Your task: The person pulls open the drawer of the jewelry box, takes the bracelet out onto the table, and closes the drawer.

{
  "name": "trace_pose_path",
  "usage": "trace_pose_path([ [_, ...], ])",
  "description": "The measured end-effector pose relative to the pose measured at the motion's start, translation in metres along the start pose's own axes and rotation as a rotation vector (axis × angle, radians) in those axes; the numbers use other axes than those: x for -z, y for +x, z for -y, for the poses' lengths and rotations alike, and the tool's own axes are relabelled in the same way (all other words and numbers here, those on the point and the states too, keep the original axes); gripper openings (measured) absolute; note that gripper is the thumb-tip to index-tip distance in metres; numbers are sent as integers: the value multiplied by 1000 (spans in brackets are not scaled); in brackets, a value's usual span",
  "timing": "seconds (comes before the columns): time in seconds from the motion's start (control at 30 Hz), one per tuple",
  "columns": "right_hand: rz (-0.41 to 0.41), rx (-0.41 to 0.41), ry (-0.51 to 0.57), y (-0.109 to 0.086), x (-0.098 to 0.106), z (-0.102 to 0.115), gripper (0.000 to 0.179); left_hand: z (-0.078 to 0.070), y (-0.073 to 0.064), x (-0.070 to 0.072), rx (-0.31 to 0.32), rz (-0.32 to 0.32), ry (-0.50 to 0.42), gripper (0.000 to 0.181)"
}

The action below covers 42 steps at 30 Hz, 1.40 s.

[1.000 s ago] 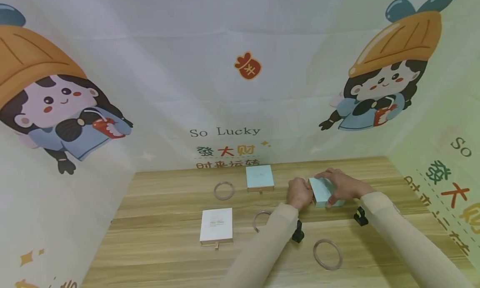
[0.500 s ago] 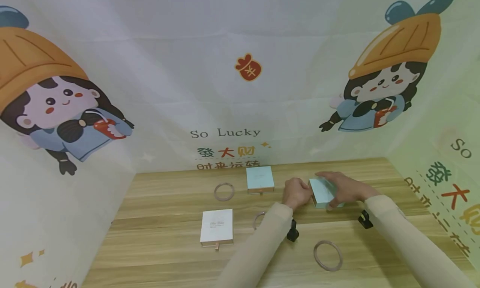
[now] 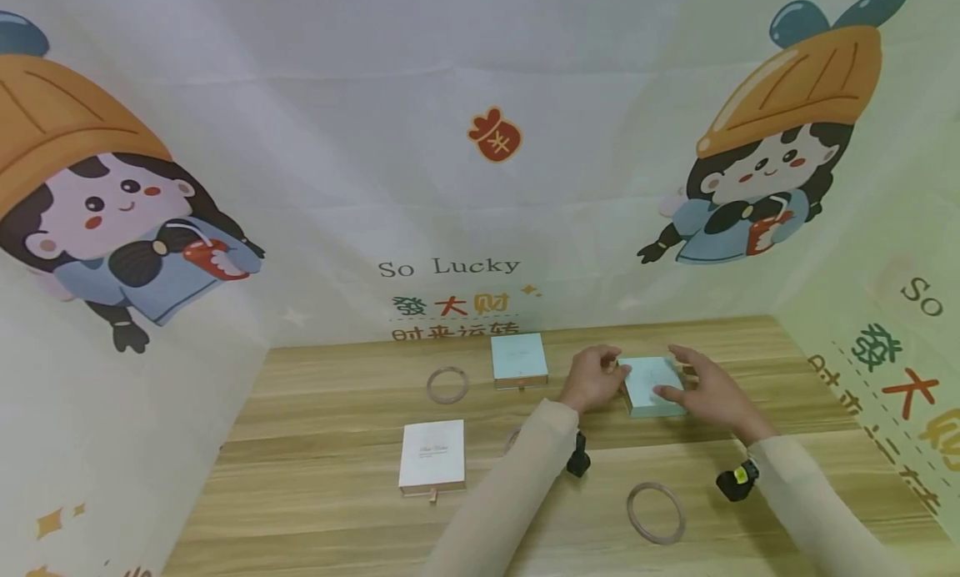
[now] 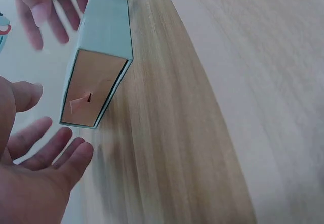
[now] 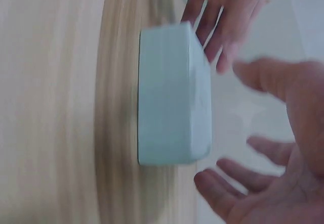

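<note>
A mint-green drawer box [image 3: 645, 385] lies on the table at the right, between the two hands. Its copper-coloured drawer front, flush with the sleeve and bearing a small ribbon tab [image 4: 80, 104], faces left. Beside that end is the left hand [image 3: 592, 380], its fingers loosely spread and holding nothing; the left wrist view shows a gap between the fingertips and the box. At the opposite side the right hand [image 3: 711, 392] is spread, with thumb and fingers apart from the box in the right wrist view [image 5: 164, 97].
Another mint-green box [image 3: 519, 358] stands at the back, a white box [image 3: 432, 454] at front left. One bangle [image 3: 447, 384] lies left of the back box, another [image 3: 656, 513] near the front. A third bangle [image 3: 513, 437] is mostly hidden by the left sleeve. Printed cloth [image 3: 337, 185] walls the table.
The right hand has let go of the mint-green box and drawn back to the right. The left hand's curled fingers have loosened at the drawer end. The box has turned slightly.
</note>
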State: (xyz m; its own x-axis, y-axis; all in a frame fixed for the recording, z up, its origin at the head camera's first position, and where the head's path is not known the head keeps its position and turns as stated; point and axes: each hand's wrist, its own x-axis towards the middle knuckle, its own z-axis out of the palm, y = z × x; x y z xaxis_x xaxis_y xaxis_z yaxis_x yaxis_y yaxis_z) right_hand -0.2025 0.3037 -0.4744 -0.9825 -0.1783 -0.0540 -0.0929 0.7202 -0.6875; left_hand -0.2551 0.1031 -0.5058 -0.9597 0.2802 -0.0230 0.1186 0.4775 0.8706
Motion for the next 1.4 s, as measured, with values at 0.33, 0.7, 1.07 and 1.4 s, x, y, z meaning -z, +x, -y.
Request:
trace_pose_path([
  [0.33,-128,-337,108,-23,-11,-1,64,5,7,-5,9,75,-120,38],
  [0.7,-234,-379,107,-28,-22,-7,49,5,9,-9,21,54,-160,32],
  [1.07,-217,-382,115,-23,-17,-9,50,4,5,-5,30,35,-104,29],
  [1.4,-221,-318,159,-11,-12,-14,43,2,-8,4,39,6,-16,22],
])
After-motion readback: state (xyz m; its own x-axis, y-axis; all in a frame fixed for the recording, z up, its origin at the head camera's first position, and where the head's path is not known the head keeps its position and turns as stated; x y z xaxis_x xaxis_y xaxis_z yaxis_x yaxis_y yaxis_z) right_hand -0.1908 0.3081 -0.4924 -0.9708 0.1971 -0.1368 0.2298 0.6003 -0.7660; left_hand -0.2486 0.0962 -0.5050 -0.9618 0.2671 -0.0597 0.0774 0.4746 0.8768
